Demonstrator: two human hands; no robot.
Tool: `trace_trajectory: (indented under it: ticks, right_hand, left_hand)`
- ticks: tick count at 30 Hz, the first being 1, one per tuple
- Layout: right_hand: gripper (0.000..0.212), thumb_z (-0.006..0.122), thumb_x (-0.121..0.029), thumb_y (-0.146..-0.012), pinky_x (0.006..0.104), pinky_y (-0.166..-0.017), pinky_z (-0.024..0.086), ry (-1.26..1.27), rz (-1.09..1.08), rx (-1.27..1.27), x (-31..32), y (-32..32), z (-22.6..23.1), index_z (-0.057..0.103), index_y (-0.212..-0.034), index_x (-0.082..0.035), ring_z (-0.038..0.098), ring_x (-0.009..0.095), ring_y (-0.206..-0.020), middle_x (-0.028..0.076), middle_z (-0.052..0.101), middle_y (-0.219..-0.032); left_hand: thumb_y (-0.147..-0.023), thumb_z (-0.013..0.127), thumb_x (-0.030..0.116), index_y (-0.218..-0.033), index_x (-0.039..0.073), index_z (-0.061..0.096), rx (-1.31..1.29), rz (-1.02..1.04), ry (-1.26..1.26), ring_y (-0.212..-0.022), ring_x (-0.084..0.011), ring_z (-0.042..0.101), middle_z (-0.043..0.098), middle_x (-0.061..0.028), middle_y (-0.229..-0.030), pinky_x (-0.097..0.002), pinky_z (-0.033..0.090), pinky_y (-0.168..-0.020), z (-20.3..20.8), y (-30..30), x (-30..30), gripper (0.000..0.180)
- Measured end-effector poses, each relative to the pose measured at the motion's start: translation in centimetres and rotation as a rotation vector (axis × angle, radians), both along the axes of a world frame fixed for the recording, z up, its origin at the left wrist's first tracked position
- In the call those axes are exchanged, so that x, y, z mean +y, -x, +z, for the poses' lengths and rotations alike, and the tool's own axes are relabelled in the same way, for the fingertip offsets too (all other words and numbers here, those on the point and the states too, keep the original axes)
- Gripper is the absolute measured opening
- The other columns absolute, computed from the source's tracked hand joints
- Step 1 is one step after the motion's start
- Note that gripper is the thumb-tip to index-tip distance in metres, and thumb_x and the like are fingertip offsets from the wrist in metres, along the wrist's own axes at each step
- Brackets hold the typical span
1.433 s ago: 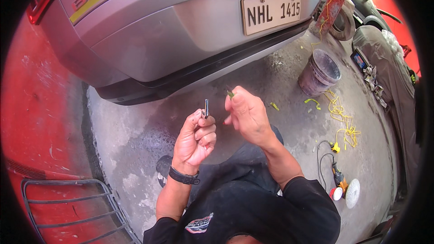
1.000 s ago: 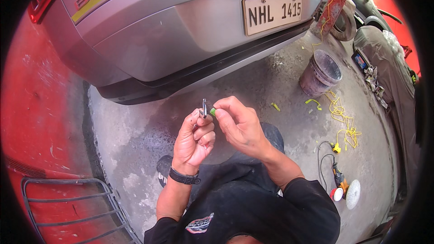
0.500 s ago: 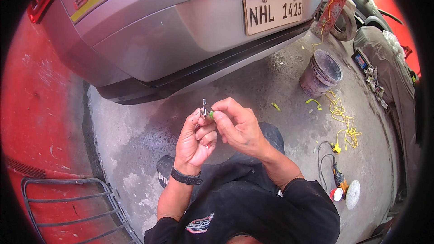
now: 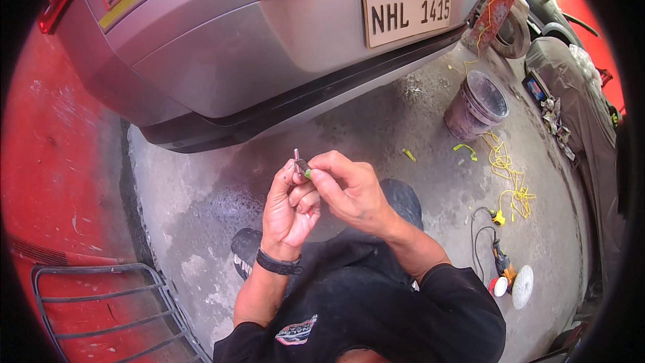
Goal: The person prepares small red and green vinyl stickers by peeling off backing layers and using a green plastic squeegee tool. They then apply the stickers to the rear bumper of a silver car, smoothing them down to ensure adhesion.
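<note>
Both my hands meet in front of me, near the rear of a silver car (image 4: pixel 222 47). My left hand (image 4: pixel 285 212) is closed, thumb and forefinger pinching a small piece with a shiny metal pin (image 4: pixel 296 153) pointing up. On its right side the piece looks dark, and a bit of bright green (image 4: pixel 308 174) shows at my right fingertips. My right hand (image 4: pixel 353 191) is closed too, its thumb and forefinger pinched at that green end. Fingers cover much of the piece, so its exact kind is not clear.
A stained bucket (image 4: pixel 463 114) stands to the right on the concrete floor. Beside it lie a yellow cord (image 4: pixel 514 181), green tape scraps (image 4: pixel 463 148) and an orange polisher (image 4: pixel 508 272) with a white pad. At lower left is a dark metal rack (image 4: pixel 101 301) by a red wall.
The small metal piece has turned and moved slightly left between my fingers. Both hands keep their pinch in nearly the same place.
</note>
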State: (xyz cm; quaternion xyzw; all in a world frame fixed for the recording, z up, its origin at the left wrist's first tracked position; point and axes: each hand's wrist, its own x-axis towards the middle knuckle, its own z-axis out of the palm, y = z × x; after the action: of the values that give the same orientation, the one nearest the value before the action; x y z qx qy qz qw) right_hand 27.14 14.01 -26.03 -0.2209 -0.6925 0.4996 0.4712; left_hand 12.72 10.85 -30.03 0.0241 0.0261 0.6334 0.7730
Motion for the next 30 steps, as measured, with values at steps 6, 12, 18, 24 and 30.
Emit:
trace_trajectory:
  ticks: [6,12,18,24,30]
  right_hand:
    - [0.011,0.057,-0.003,-0.099,0.0314,-0.068,0.056,-0.161,-0.059,-0.109,0.2,-0.2,-0.2,0.061,-0.107,0.003,0.071,0.019,-0.076,0.013,0.068,-0.086]
    - [0.01,0.058,-0.002,-0.097,0.0306,-0.067,0.054,-0.052,-0.17,-0.102,0.4,-0.7,0.4,0.06,-0.106,0.001,0.072,0.024,-0.075,0.014,0.069,-0.085]
    - [0.01,0.057,-0.002,-0.098,0.0314,-0.069,0.055,-0.065,-0.112,-0.102,0.4,-0.6,0.4,0.059,-0.107,0.001,0.074,0.025,-0.081,0.014,0.07,-0.088]
    - [0.01,0.057,-0.002,-0.098,0.0315,-0.07,0.055,-0.106,-0.103,-0.067,0.7,-0.5,-0.2,0.06,-0.107,0.001,0.074,0.026,-0.081,0.014,0.07,-0.089]
    - [0.011,0.058,-0.002,-0.097,0.0316,-0.069,0.055,-0.19,-0.109,-0.101,0.6,-0.7,0.1,0.062,-0.107,0.002,0.073,0.025,-0.081,0.014,0.07,-0.091]
  left_hand:
    - [-0.102,0.057,0.014,-0.095,0.004,0.056,-0.003,0.038,0.037,-0.05,-0.0012,0.031,0.052,0.0032,-0.074,-0.0193,0.026,-0.044,0.5,-0.3,0.2,0.012]
    - [-0.103,0.057,0.019,-0.093,0.002,0.06,-0.062,-0.035,0.01,-0.053,-0.0029,0.033,0.055,0.0011,-0.079,-0.0202,0.03,-0.047,0.9,-0.1,0.2,0.02]
    - [-0.103,0.058,0.017,-0.097,0.003,0.061,-0.052,-0.039,0.01,-0.052,-0.0025,0.032,0.056,0.0008,-0.078,-0.0196,0.029,-0.047,0.6,-0.5,0.2,0.016]
    - [-0.103,0.058,0.019,-0.094,0.001,0.062,-0.05,-0.036,0.015,-0.052,-0.0028,0.033,0.056,0.0006,-0.078,-0.0199,0.03,-0.047,0.5,-0.7,0.2,0.021]
    - [-0.103,0.058,0.019,-0.093,0.001,0.062,-0.06,-0.032,0.025,-0.051,-0.0032,0.032,0.056,0.0004,-0.077,-0.0204,0.029,-0.046,0.2,-0.6,0.1,0.021]
